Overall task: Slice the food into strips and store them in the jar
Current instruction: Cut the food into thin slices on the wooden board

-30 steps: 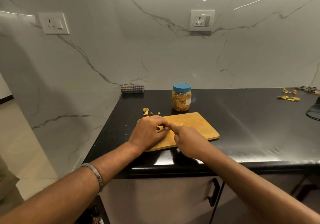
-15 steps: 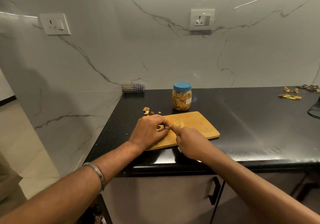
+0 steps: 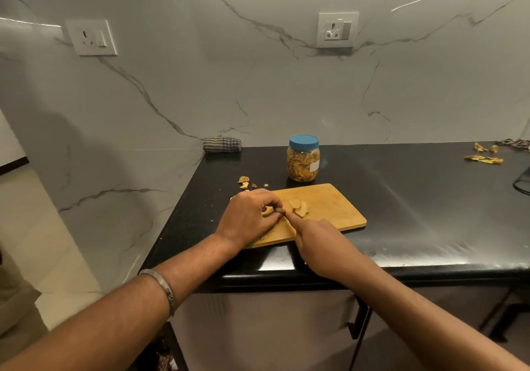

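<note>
At frame centre, the left hand (image 3: 249,218) pinches a food piece (image 3: 277,211) on the cutting board (image 3: 329,208); the right hand (image 3: 321,245) meets it from lower right, grip unclear. Jar (image 3: 303,158) stands above, lidded.

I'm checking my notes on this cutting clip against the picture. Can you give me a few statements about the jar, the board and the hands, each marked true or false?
1. The jar has its blue lid on. True.
2. The jar stands on the cutting board. False: it stands on the black counter behind the board.
3. Both the left hand and the right hand are at the board. True.
4. Cut slices lie on the board. True.
5. The folded cloth lies on the board. False: it sits against the wall at the counter's back corner.
</note>
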